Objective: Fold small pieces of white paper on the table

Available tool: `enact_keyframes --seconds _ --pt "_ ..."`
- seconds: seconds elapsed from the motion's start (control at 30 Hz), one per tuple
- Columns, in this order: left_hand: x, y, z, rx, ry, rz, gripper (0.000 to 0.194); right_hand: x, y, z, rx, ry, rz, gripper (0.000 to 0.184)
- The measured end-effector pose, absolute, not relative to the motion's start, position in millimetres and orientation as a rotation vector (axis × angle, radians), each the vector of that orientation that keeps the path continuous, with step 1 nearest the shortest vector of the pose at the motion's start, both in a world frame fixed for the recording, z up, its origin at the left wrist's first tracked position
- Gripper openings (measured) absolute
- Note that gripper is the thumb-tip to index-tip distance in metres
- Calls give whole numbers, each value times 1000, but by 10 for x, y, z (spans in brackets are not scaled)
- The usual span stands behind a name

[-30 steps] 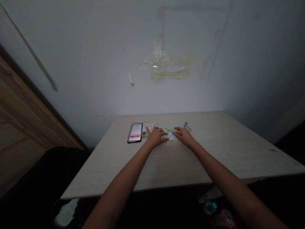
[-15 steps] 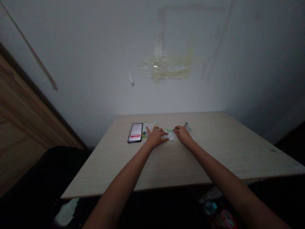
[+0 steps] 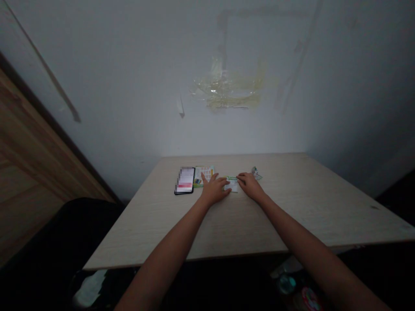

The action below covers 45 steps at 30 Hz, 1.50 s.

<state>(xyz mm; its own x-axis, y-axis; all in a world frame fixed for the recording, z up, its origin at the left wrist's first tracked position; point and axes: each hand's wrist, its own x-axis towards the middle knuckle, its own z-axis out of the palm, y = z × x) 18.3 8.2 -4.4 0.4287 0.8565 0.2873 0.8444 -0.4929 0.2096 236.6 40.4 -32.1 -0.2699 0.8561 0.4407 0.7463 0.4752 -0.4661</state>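
Note:
Both my hands rest far out on a pale wooden table (image 3: 292, 216). My left hand (image 3: 214, 189) lies flat with fingers spread, pressing on the left end of a small green and white paper (image 3: 232, 183). My right hand (image 3: 249, 185) lies on the paper's right end, fingers stretched toward the left. Just left of my left hand lies a colourful printed card (image 3: 203, 174), partly under my fingers. A phone (image 3: 185, 180) with a lit screen lies beside that card.
A small crumpled wrapper (image 3: 256, 173) lies behind my right hand. The table stands against a white wall with old tape marks (image 3: 227, 88). A wooden panel (image 3: 22, 164) is at the left. Dark clutter, with a bottle cap (image 3: 285, 281), lies below the table's near edge.
My hands have stayed on the paper, with the right fingers shifting slightly. The view has moved a little.

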Motion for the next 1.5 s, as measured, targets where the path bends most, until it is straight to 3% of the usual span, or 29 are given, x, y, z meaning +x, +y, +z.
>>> enact_keyframes --seconds 0.27,0.6,1.5 --pt "256 -28 -22 2674 1647 644 36 2393 377 -299 -1184 -2054 378 14" --pt "223 -26 1 2646 1712 579 40 2431 331 -279 -1158 -2046 472 10" --pt "206 11 -64 2596 1727 505 45 2382 474 -336 -1339 -2101 232 16"
